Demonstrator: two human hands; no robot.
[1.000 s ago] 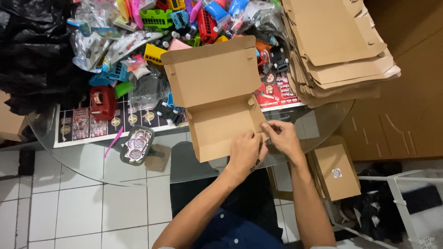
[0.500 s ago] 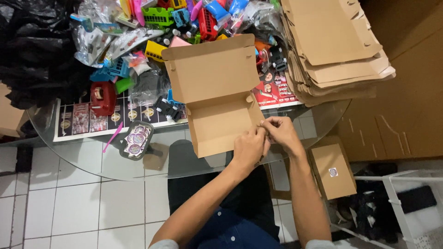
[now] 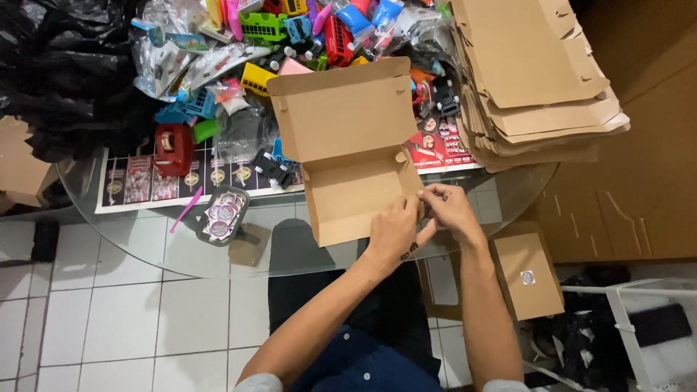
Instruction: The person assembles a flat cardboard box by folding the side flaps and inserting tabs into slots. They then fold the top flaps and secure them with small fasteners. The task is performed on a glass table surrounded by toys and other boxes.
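Both hands, left hand (image 3: 392,231) and right hand (image 3: 449,210), seemingly pinch the open brown cardboard box (image 3: 348,149)'s near corner flap; forcing it could tear it.

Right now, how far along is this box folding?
One closed box with a round sticker sits below the table, so it looks finished. In hand: the left hand and right hand work the right side flap of an open box. The lid stands open, and a stack of flat blanks waits.
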